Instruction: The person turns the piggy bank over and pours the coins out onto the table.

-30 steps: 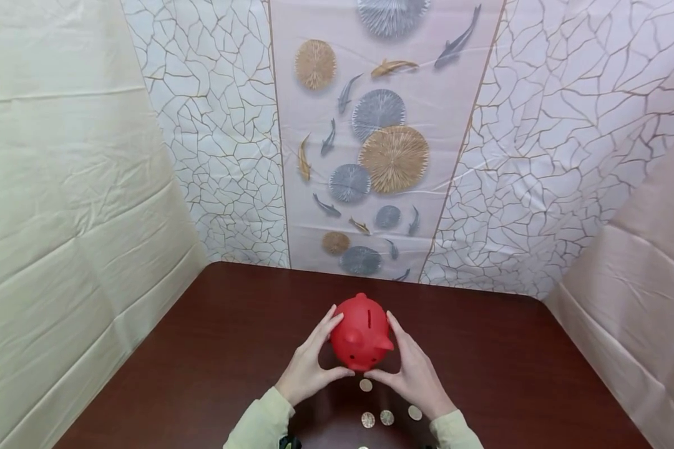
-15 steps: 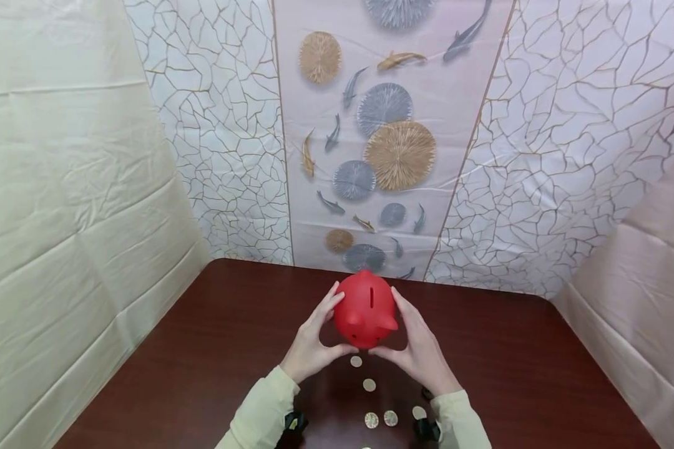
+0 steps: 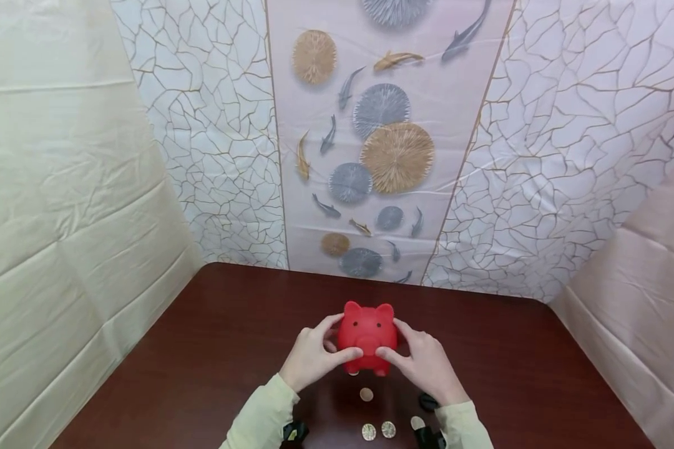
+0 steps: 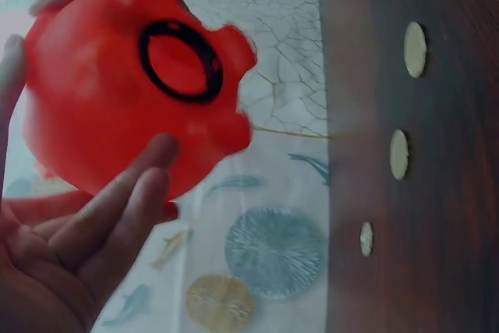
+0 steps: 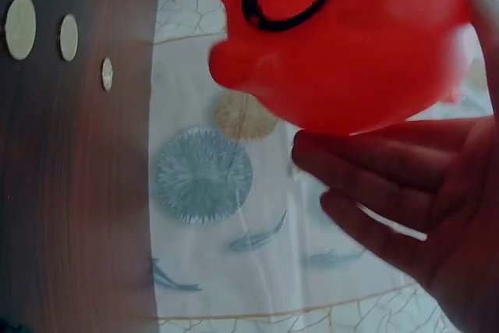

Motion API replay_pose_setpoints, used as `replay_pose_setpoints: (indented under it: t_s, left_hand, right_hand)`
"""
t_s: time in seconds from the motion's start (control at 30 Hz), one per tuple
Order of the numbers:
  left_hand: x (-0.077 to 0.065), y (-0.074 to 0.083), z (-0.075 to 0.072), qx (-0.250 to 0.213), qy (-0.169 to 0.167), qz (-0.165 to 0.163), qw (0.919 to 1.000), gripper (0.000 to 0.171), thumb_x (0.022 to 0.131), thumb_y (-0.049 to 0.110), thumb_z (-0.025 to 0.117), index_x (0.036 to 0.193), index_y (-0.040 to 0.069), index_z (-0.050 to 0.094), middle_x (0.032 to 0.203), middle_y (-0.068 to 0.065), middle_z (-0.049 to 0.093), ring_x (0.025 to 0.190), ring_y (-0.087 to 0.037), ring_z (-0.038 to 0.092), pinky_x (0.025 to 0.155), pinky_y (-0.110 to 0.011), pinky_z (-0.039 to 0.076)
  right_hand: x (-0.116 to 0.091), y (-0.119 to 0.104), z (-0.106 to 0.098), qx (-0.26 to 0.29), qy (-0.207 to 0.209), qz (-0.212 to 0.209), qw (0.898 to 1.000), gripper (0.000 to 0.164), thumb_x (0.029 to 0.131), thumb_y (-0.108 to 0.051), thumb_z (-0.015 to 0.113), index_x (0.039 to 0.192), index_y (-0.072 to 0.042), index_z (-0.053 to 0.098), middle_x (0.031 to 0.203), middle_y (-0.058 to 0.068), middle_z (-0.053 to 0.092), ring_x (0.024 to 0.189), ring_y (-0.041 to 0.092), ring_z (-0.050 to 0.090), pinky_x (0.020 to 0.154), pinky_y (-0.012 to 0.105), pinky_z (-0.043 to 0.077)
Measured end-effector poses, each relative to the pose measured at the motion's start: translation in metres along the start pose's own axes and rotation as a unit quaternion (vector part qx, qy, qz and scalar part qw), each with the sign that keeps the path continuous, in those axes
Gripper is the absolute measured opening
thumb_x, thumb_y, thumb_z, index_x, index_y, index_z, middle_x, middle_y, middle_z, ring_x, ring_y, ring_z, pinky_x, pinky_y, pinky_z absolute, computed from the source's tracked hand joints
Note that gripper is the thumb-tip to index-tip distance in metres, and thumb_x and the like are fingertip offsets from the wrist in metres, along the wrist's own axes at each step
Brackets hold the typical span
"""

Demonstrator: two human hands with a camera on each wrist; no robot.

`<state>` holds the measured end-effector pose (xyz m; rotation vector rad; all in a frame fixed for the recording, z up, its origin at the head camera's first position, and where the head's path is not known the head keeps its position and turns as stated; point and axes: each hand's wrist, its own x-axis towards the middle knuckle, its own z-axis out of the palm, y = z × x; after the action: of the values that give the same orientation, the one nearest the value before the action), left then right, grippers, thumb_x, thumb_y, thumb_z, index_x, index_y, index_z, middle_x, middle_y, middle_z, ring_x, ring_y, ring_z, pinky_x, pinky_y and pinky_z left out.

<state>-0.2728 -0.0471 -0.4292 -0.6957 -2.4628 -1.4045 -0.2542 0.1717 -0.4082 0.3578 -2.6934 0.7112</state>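
Observation:
A red piggy bank (image 3: 367,333) is held between both hands, its snout and eyes toward the head camera. My left hand (image 3: 310,357) grips its left side, thumb across the front near the snout. On the other side my right hand (image 3: 427,362) mirrors this, with its thumb on the front too. The wrist views show the piggy bank raised off the table, a black ring (image 4: 146,58) on its underside between the feet. In the right wrist view, the right fingers (image 5: 374,177) lie extended along the bank's side.
Several coins lie on the dark wooden table (image 3: 230,349), among them a coin (image 3: 366,394) below the bank and a coin (image 3: 369,431) nearer the front. A small black object (image 3: 429,402) is by the right wrist. Patterned cloth (image 3: 359,187) hangs behind.
The piggy bank first rose away from me, its slotted back toward the head camera. Now it has tilted so its face shows, and both hands have come lower with it.

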Motion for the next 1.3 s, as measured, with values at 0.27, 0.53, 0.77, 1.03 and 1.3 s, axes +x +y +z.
replay_pose_setpoints:
  t_s: [0.27,0.53,0.77,1.03,1.3]
  left_hand:
    - [-0.005,0.016,-0.001,0.013,-0.021,-0.087,0.9960,0.056,0.074,0.064,0.055,0.103,0.016,0.062,0.055,0.007,0.060,0.041,-0.013,0.058,0.051,-0.018,0.046]
    - [0.000,0.018,0.001,-0.020,-0.034,-0.051,0.9979,0.068,0.071,0.056,0.064,0.127,0.020,0.050,0.083,-0.001,0.070,0.056,0.001,0.061,0.059,-0.018,0.050]
    - [-0.002,0.024,0.001,-0.071,-0.035,0.058,0.9952,0.087,0.068,0.037,0.075,0.140,0.027,0.026,0.129,-0.003,0.051,0.085,-0.007,0.066,0.076,-0.022,0.053]
    - [-0.004,0.021,-0.002,-0.039,0.076,0.201,0.9759,0.088,0.068,0.017,0.077,0.141,0.013,0.028,0.148,-0.008,0.023,0.124,-0.017,0.045,0.091,-0.026,0.047]
    - [-0.004,0.022,-0.006,0.019,0.147,0.307,0.9401,0.070,0.075,0.019,0.071,0.134,0.010,0.036,0.145,-0.019,0.026,0.130,-0.024,0.038,0.092,-0.020,0.045]
  right_hand:
    - [-0.003,-0.011,-0.006,-0.038,-0.016,0.018,0.999,0.038,0.081,-0.055,0.053,0.079,-0.019,0.066,0.043,-0.012,0.042,0.048,0.003,0.044,0.053,0.022,0.038]
    - [-0.005,-0.005,-0.020,-0.044,-0.023,0.000,0.999,0.062,0.073,-0.064,0.056,0.110,-0.015,0.061,0.064,-0.010,0.059,0.063,0.005,0.054,0.060,0.027,0.045]
    - [-0.008,0.007,-0.023,-0.023,0.063,-0.116,0.991,0.093,0.059,-0.066,0.067,0.136,-0.023,0.037,0.112,-0.002,0.061,0.091,0.015,0.057,0.075,0.036,0.049]
    - [0.001,-0.004,-0.013,0.056,0.192,-0.260,0.945,0.097,0.061,-0.046,0.077,0.136,-0.002,0.034,0.134,0.008,0.045,0.122,0.017,0.044,0.104,0.013,0.029]
    - [0.006,-0.010,-0.008,0.085,0.277,-0.338,0.895,0.082,0.074,-0.045,0.066,0.127,0.012,0.038,0.134,0.022,0.042,0.128,0.029,0.037,0.109,0.022,0.026]
